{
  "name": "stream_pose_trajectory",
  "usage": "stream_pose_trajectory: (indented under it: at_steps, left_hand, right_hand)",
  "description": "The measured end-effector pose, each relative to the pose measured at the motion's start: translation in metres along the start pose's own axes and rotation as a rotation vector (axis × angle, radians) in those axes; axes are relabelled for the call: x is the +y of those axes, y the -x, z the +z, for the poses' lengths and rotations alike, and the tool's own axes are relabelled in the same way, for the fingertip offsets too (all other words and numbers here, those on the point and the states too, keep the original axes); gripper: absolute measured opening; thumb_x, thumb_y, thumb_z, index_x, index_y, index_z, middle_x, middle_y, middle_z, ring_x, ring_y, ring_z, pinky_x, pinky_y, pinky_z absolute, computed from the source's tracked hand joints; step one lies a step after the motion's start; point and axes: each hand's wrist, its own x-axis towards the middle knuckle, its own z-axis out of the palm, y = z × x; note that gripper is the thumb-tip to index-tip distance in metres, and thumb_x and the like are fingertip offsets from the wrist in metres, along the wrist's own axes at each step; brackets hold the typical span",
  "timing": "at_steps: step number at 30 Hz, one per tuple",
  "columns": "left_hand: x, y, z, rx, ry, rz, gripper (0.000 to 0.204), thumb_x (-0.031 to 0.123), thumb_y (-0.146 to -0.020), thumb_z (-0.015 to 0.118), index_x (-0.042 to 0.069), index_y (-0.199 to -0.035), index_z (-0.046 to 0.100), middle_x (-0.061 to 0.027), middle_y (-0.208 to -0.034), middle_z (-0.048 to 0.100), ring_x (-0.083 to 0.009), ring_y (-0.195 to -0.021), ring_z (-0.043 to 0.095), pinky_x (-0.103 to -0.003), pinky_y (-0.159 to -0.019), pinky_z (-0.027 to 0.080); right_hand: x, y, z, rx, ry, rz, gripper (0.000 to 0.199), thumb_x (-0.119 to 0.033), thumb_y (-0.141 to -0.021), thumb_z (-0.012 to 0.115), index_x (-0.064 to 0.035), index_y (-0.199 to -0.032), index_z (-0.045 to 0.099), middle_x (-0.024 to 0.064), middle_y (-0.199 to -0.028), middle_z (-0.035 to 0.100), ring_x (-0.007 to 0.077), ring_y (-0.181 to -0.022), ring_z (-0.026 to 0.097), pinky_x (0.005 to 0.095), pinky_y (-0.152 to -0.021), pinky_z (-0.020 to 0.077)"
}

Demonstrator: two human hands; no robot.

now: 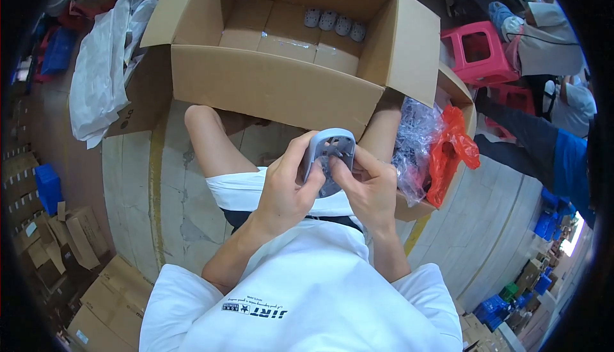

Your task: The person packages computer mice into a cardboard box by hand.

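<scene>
A grey hollow plastic shell [337, 134] with a rounded end and openings inside is held up in front of my lap. My left hand [286, 184] closes round its left side, thumb pressed at the inner part. On the other side my right hand [372, 191] grips it, with the thumb reaching into the hollow. What lies under the thumbs is hard to make out. Past my knees stands an open cardboard box [275, 83]. Several small grey perforated pieces [327, 20] stand in a row at its far right corner.
Right of my leg, a carton [457, 179] holds clear plastic wrapping [416, 141] and a red plastic bag [451, 150]. A white plastic sheet [105, 73] hangs at the left. Pink stools [480, 51] and other people are at the right. Flattened cardboard [112, 301] lies lower left.
</scene>
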Motion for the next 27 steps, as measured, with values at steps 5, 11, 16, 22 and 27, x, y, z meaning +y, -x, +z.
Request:
stream_pose_trajectory:
  at_steps: [5, 11, 16, 22, 27]
  left_hand:
    - [0.002, -0.002, 0.005, -0.008, -0.034, 0.004, 0.040, -0.004, -0.083, 0.057, -0.002, -0.122, 0.051, -0.0137, -0.095, 0.064, -0.0180, -0.069, 0.059, -0.026, -0.059, 0.048]
    - [-0.013, -0.003, 0.008, 0.120, -0.132, 0.086, 0.040, -0.004, -0.083, 0.056, -0.002, -0.123, 0.051, -0.0129, -0.094, 0.064, -0.0164, -0.068, 0.058, -0.024, -0.058, 0.047]
    - [-0.007, -0.004, 0.001, 0.124, -0.060, 0.045, 0.040, -0.004, -0.083, 0.057, -0.002, -0.123, 0.051, -0.0126, -0.094, 0.064, -0.0156, -0.068, 0.057, -0.023, -0.058, 0.047]
    - [-0.004, 0.001, 0.006, 0.072, -0.015, 0.045, 0.040, -0.004, -0.083, 0.057, -0.002, -0.123, 0.051, -0.0122, -0.095, 0.064, -0.0151, -0.068, 0.056, -0.023, -0.057, 0.047]
    - [0.007, 0.004, 0.001, -0.030, -0.109, -0.073, 0.039, -0.003, -0.086, 0.055, -0.002, -0.125, 0.050, -0.0123, -0.105, 0.062, -0.0170, -0.083, 0.060, -0.025, -0.074, 0.050]
  right_hand:
    - [0.003, -0.001, -0.003, -0.006, -0.039, 0.001, 0.023, 0.001, -0.082, 0.064, 0.0070, -0.104, 0.067, 0.0063, -0.070, 0.067, 0.0078, -0.055, 0.052, 0.0183, -0.049, 0.0435]
    - [-0.008, 0.001, -0.012, -0.014, 0.025, 0.050, 0.022, 0.000, -0.083, 0.063, 0.0060, -0.104, 0.067, 0.0071, -0.074, 0.068, 0.0092, -0.059, 0.054, 0.0196, -0.053, 0.0465]
    - [-0.011, -0.002, -0.004, 0.130, -0.015, -0.070, 0.022, -0.001, -0.084, 0.063, 0.0053, -0.105, 0.067, 0.0080, -0.080, 0.069, 0.0103, -0.064, 0.056, 0.0201, -0.058, 0.0488]
    - [0.002, -0.003, 0.001, -0.061, -0.104, 0.032, 0.023, -0.001, -0.084, 0.064, 0.0059, -0.106, 0.067, 0.0092, -0.086, 0.070, 0.0116, -0.071, 0.060, 0.0209, -0.062, 0.0513]
    - [-0.001, -0.003, 0.000, -0.045, -0.187, 0.125, 0.023, -0.001, -0.083, 0.064, 0.0067, -0.105, 0.066, 0.0090, -0.085, 0.070, 0.0108, -0.071, 0.060, 0.0206, -0.062, 0.0515]
